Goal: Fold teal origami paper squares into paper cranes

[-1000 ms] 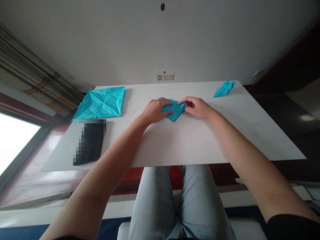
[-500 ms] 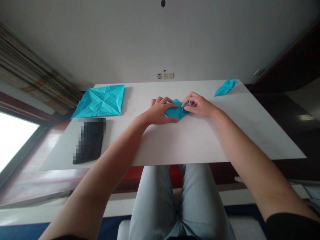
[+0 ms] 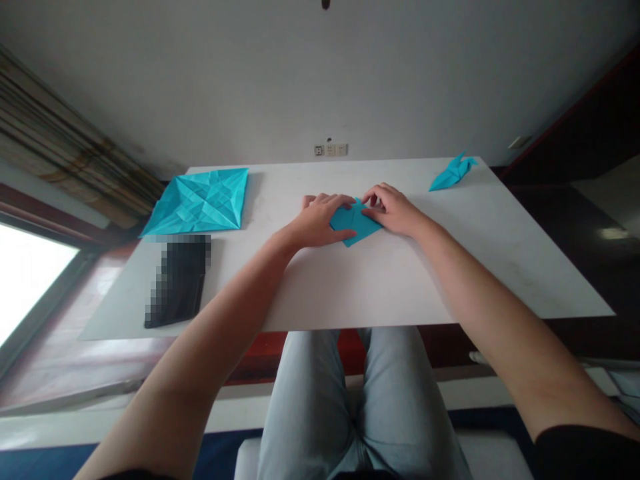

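the left grip (image 3: pixel 317 221) is spread over a folded blue paper (image 3: pixel 359 228), its thumb on the near part and its fingers across the far left part, thumb and fingers apart. the right grip (image 3: pixel 396 212) is at the far right edge of this same paper, thumb and forefinger drawn close together there; whether they pinch a layer between them, i cannot tell. the folded paper lies between the two grips, on the white tabletop (image 3: pixel 380 287). beyond the right grip and off to its right, a folded blue bird (image 3: pixel 451 173) rests near the far corner. well to the left of the left grip, a creased blue sheet (image 3: pixel 200 202) lies spread out. a dark object (image 3: pixel 184 280), partly pixelated, lies left of the left grip and closer to the person, just beside the sheet. straight beyond both grips, sockets (image 3: pixel 330 151) sit on the wall (image 3: pixel 320 80).
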Action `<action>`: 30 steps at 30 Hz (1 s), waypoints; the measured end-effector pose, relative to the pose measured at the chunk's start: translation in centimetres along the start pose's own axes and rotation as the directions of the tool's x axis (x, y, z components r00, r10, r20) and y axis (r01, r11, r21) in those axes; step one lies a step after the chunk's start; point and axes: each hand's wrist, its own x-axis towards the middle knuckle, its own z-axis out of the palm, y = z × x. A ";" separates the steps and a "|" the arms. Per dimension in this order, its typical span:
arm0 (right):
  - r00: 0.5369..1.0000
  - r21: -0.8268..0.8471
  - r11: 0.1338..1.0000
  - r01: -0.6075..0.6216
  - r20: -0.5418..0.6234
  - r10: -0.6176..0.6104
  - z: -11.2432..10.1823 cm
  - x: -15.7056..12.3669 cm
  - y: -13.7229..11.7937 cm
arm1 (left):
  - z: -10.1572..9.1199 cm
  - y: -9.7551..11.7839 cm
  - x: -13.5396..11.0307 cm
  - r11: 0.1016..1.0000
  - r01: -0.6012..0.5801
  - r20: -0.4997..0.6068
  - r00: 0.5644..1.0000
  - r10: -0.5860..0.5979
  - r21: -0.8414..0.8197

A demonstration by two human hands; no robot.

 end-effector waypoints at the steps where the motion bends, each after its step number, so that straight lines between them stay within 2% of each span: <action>1: 1.000 -0.014 1.000 0.002 -0.010 -0.002 -0.1 0.0 -0.1 | 0.0 0.1 -0.1 1.000 -0.007 0.013 1.000 0.007 0.012; 8: 0.999 -0.134 0.991 0.021 -0.022 -0.024 0.5 -0.3 -0.5 | 0.0 0.3 -0.1 1.000 -0.021 0.053 0.998 0.020 0.017; 14: 0.981 -0.205 0.969 -0.136 -0.161 0.104 1.9 0.2 0.1 | 0.4 -0.3 0.4 1.000 -0.003 0.028 1.000 0.003 -0.023; 16: 0.978 -0.218 0.963 -0.158 -0.172 0.122 1.9 0.3 -0.3 | 0.4 -0.5 0.6 0.999 -0.016 -0.001 1.000 0.016 -0.043; 19: 0.989 -0.235 0.966 -0.110 -0.120 0.084 1.3 0.3 -1.2 | 0.4 -0.9 0.6 0.992 -0.067 -0.037 0.997 0.063 -0.107; 23: 0.999 -0.205 0.979 -0.001 0.053 0.012 0.3 -0.1 -2.1 | 0.2 -1.5 0.5 0.986 -0.089 -0.052 0.995 0.083 -0.141; 26: 0.995 -0.189 0.982 0.017 0.096 0.001 -0.1 -0.3 -2.1 | -0.1 -2.1 0.3 0.999 0.012 -0.073 0.997 -0.016 -0.044; 30: 0.988 -0.186 0.981 -0.048 0.135 0.074 -0.8 -0.5 -2.0 | -0.8 -2.9 -0.1 0.977 0.208 -0.057 0.977 -0.205 0.054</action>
